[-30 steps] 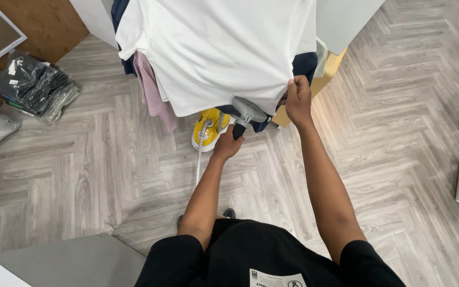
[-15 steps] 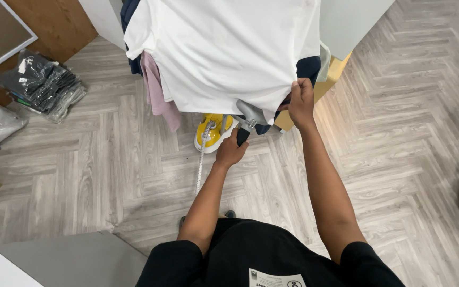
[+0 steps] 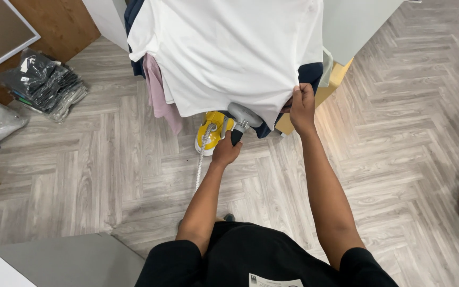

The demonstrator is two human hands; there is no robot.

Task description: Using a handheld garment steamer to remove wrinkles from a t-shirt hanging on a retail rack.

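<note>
Bagged dark clothes lie on the floor, far left. Yellow steamer base stands on the floor under the hanging white shirt. Left hand has its fingers wrapped tight round the steamer head, held at the hem. Right hand pinches the hem corner, fingers closed. Shirt looks light, soft and limp; best gripped at the hem to keep it taut.

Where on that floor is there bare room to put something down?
Bare wood floor lies right of the right hand, and between the yellow steamer base and the bagged clothes. It is crowded under the white shirt, where the left hand holds the steamer head.
</note>
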